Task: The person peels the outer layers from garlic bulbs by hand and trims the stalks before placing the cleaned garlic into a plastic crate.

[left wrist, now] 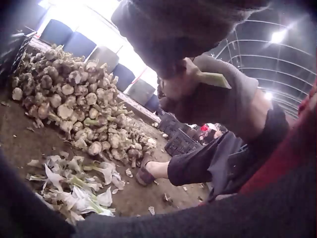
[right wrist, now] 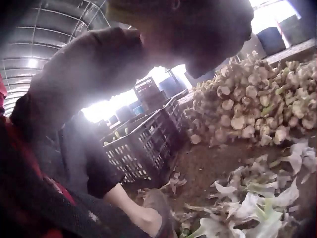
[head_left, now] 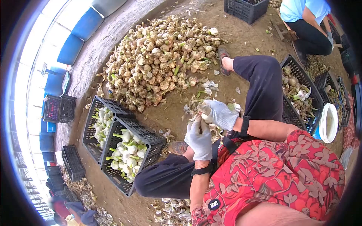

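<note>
Both gloved hands meet in front of the lap around one garlic bulb (head_left: pixel 204 109). My left hand (head_left: pixel 199 140) pinches it from below with thumb and fingertips close together. The right hand (head_left: pixel 222 114) grips the same bulb from the other side, fingers curled over it. In the left wrist view a short pale-green cut stem (left wrist: pixel 215 80) sticks out between the hands. Much of the bulb is hidden by the gloves. Under the hands, peeled garlic skins (right wrist: pixel 252 208) lie scattered on the ground.
A big heap of unpeeled garlic (head_left: pixel 154 64) lies ahead. Two black crates hold clean white garlic (head_left: pixel 128 154) on the left. A crate of dirty bulbs and scraps (head_left: pixel 296 88) and a white bucket (head_left: pixel 329 123) stand right. Another person (head_left: pixel 311 26) sits at the upper right.
</note>
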### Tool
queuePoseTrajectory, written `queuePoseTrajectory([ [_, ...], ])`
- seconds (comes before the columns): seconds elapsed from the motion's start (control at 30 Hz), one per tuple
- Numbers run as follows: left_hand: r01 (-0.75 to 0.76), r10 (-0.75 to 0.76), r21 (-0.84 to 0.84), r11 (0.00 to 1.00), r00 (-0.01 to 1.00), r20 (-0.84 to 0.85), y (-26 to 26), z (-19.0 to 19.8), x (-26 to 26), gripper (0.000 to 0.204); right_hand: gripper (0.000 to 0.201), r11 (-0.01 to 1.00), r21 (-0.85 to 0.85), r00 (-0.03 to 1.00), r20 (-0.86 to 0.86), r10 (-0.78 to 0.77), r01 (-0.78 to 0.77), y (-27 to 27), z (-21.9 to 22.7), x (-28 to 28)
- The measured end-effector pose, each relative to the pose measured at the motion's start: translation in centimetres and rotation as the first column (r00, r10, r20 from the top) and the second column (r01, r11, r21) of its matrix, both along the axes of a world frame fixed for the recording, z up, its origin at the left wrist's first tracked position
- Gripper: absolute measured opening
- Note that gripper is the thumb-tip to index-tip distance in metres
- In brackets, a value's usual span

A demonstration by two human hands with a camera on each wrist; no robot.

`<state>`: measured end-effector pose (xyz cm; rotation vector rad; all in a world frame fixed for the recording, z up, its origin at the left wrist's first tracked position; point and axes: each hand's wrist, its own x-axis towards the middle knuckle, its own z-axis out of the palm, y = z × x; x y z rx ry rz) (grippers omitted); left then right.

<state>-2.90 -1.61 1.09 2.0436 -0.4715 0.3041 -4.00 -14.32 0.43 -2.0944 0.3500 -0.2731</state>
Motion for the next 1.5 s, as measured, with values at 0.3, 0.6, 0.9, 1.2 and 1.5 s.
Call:
queuePoseTrajectory([
  [0.3, -0.284, 0.002, -0.474, 0.834, 0.859, -0.513, 0.7, -1.1, 0.3, 0.019, 0.06, 0.426, 0.9, 0.993, -0.116, 0.035, 0.09, -0.6, -1.5, 1.1],
  [0.6, 0.069, -0.068, -0.025, 0.997, 0.997, 0.03, 1.1, -1.2, -0.2, 0.014, 0.046, 0.705, 0.709, 0.998, -0.05, 0.038, 0.009, -0.6, -2.5, 0.7],
  [0.9, -0.134, 0.135, 0.057, 0.989, 0.99, -0.026, 0.7, -1.4, -0.2, 0.012, 0.037, 0.472, 0.878, 0.992, -0.022, -0.124, 0.079, 0.8, -7.1, 2.2],
  [1.2, -0.149, 0.149, 0.009, 0.989, 0.989, 0.01, 1.2, -2.1, 0.1, 0.01, 0.044, 0.798, 0.603, 0.998, -0.059, 0.024, 0.016, 0.0, -5.2, 1.7],
  [1.5, -0.258, 0.215, -0.106, 0.96, 0.926, -0.309, 2.4, -2.7, 1.8, 0.009, 0.044, 0.302, 0.953, 0.998, -0.05, 0.035, 0.038, 0.2, -1.9, 0.9],
])
